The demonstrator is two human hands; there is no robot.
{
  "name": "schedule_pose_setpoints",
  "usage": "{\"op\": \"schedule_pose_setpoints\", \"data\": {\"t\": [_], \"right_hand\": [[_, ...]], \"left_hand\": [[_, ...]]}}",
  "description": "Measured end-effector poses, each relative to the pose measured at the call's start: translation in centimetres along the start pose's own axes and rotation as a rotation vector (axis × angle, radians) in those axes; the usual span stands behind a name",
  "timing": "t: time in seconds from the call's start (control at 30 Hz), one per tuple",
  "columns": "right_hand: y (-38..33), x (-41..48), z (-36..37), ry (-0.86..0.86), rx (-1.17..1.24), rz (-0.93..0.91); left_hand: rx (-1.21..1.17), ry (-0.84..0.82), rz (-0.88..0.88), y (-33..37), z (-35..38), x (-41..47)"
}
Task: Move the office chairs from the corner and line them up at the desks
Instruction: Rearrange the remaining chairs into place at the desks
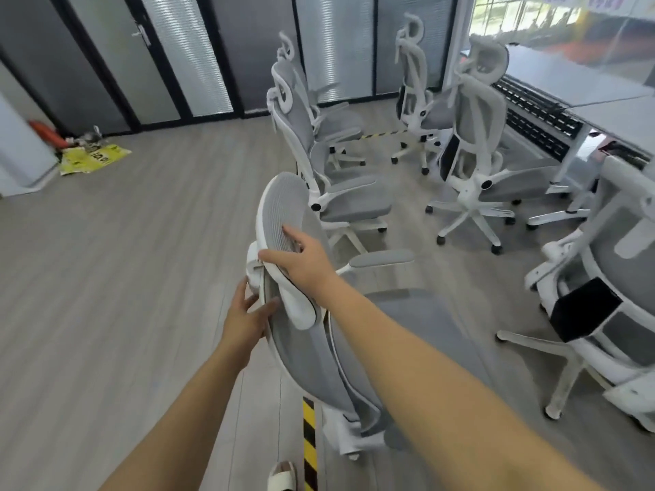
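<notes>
no brand or label can be read; the print on the yellow sheet (94, 158) on the floor is too blurred to make out; the nearest office chair (319, 349), grey mesh on a white frame, is seen from behind at centre, beside a yellow-black floor tape (309, 441); its headrest (283, 221) is clasped at the lower rim by the right hand (301, 260); the backrest top edge is gripped by the left hand (248, 318); other matching chairs (475, 143) are clustered beyond, near the desks (602, 101).
</notes>
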State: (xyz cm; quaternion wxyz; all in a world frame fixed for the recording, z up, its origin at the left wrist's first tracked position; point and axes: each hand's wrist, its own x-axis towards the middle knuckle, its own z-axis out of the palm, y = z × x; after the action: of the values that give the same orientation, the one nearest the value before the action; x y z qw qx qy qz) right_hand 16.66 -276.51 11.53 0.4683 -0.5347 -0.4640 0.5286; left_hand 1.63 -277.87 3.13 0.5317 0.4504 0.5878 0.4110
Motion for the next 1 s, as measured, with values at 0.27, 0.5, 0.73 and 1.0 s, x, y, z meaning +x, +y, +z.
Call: {"op": "schedule_pose_setpoints", "data": {"t": [0.27, 0.5, 0.73, 1.0], "right_hand": [[0.5, -1.8, 0.2, 0.02, 0.03, 0.002], [1.0, -2.1, 1.3, 0.03, 0.034, 0.016], [1.1, -1.8, 2.3, 0.031, 0.046, 0.039], [1.4, -1.6, 1.6, -0.022, 0.059, 0.015]], "left_hand": [[-0.038, 0.013, -0.03, -0.5, 0.1, -1.8], [-0.01, 0.031, -0.064, -1.2, -1.2, -1.7], [0.005, 0.028, -0.067, -0.9, -2.3, -1.9], [-0.012, 0.05, -0.073, -1.3, -2.3, -2.0]]}}
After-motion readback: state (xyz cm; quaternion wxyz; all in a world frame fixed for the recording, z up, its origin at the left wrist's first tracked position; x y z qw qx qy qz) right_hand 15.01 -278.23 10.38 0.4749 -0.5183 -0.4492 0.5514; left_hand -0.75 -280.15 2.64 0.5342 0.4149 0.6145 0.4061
